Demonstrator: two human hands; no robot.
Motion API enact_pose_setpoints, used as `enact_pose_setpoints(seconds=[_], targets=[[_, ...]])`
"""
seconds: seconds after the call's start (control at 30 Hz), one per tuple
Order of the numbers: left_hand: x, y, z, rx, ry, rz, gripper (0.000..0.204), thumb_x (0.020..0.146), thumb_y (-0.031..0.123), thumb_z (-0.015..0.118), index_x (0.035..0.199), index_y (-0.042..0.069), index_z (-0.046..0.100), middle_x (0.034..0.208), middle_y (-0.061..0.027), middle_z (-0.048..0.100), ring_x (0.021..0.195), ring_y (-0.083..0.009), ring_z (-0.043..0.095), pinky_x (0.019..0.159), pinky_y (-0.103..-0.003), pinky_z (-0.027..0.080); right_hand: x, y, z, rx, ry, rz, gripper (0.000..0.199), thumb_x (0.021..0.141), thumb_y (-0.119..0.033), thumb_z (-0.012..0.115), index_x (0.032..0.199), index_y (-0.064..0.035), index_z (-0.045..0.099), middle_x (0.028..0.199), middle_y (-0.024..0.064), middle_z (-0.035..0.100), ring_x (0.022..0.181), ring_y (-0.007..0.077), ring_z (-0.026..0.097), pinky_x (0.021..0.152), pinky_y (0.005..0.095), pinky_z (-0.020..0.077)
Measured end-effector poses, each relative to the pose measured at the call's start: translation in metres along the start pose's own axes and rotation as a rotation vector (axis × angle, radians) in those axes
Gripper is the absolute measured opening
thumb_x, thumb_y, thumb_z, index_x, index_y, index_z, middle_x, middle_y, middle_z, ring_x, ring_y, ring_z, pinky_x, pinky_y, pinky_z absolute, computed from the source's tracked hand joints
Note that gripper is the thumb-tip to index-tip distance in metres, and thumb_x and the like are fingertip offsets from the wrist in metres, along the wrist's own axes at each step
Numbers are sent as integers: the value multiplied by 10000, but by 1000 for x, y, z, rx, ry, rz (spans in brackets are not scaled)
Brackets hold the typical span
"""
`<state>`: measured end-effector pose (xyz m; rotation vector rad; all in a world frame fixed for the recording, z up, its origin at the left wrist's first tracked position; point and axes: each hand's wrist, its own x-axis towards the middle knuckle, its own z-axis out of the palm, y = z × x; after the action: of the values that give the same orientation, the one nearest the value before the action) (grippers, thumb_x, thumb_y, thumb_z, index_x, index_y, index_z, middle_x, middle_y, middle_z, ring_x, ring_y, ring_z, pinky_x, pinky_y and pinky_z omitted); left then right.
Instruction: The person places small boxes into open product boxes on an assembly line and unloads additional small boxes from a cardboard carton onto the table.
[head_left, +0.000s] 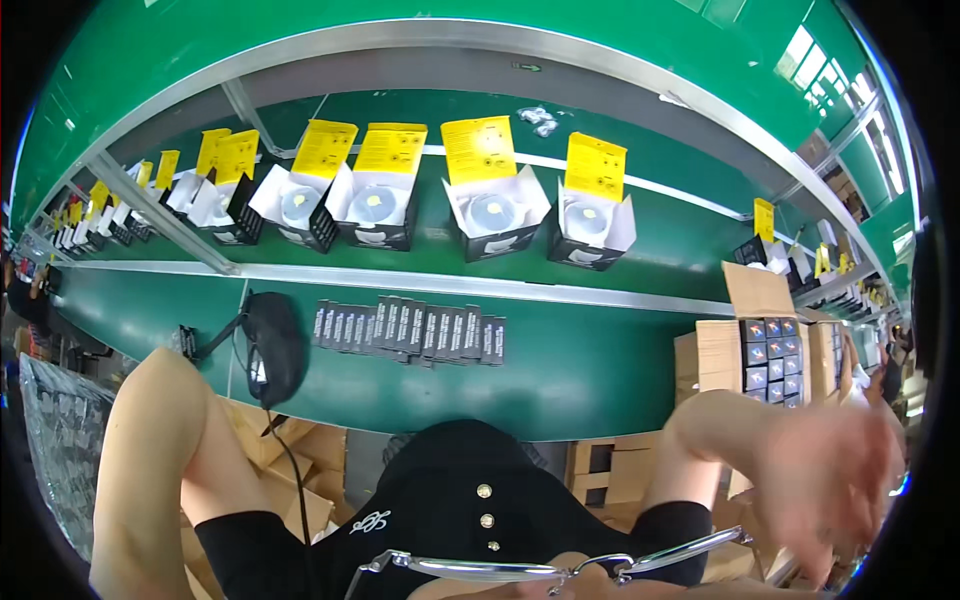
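My right hand (825,480) is raised at the right, in front of an open cardboard carton (715,352) packed with small dark boxes (768,350). It is smeared by motion, and I cannot make out whether anything is in its fingers. At the left, my arm (155,450) is bent with the elbow over the bench's front edge. The forearm runs down past the lower rim of the picture, so my left hand is out of sight. On the green bench (590,365) between my arms lies a row of several small dark flat boxes (400,328).
A black hand-held device (273,345) with a cable lies left of the row. On the shelf behind stand several open boxes with yellow lids (492,195), each holding a round item. A small clear plastic bundle (538,121) lies farther back. Brown cartons (620,465) sit below the bench.
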<state>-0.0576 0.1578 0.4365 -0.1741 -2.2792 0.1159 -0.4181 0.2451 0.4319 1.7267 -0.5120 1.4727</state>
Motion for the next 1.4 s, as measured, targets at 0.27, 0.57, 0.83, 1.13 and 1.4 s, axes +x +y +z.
enact_pose_setpoints(seconds=[0.27, 0.57, 0.83, 1.13, 1.4], targets=[[-36, -21, 14, 104, 150, -106, 679, 989, 635, 324, 1415, 128, 475, 1460, -217, 305, 1276, -417, 397, 1028, -557, 343, -460, -105, 82, 333, -1327, 971, 782, 773, -188, 760, 1456, -68, 400, 1519, 162, 394, 1383, 366, 397, 1115, 446, 361], [-244, -6, 83, 633, 515, -993, 525, 1066, 347, 324, 1339, -65, 499, 1481, -241, 363, 1347, -390, 420, 1097, -499, 371, -515, -165, 73, -87, -1201, 1361, 986, 731, -368, 812, 1479, -16, 275, 1403, 232, 425, 1237, 419, 457, 1035, 455, 419], [-522, 196, 112, 1326, 978, -1909, 307, 972, 193, 533, 1132, -50, 631, 1079, -184, 624, 951, -273, 604, 825, -360, 494, -509, -122, 92, -81, -821, 1789, 749, 690, -271, 856, 1282, 9, 490, 1189, 208, 609, 1093, 357, 620, 929, 411, 501], [-326, 88, 333, 4, 734, -1874, 150, 914, 60, 625, 1048, -6, 635, 884, -99, 642, 777, -195, 608, 700, -313, 495, -362, 219, 10, -342, -703, 1115, 639, 648, -202, 882, 1174, -45, 557, 1013, 158, 680, 945, 357, 627, 815, 439, 511], [-283, -25, 302, 473, 171, -1385, 408, 832, 82, 672, 1219, -8, 574, 1269, -227, 509, 1183, -413, 499, 1025, -487, 392, -452, 345, 36, -312, -1781, 664, 487, 663, -101, 730, 1130, -73, 597, 1016, 152, 673, 1018, 364, 614, 869, 487, 471]])
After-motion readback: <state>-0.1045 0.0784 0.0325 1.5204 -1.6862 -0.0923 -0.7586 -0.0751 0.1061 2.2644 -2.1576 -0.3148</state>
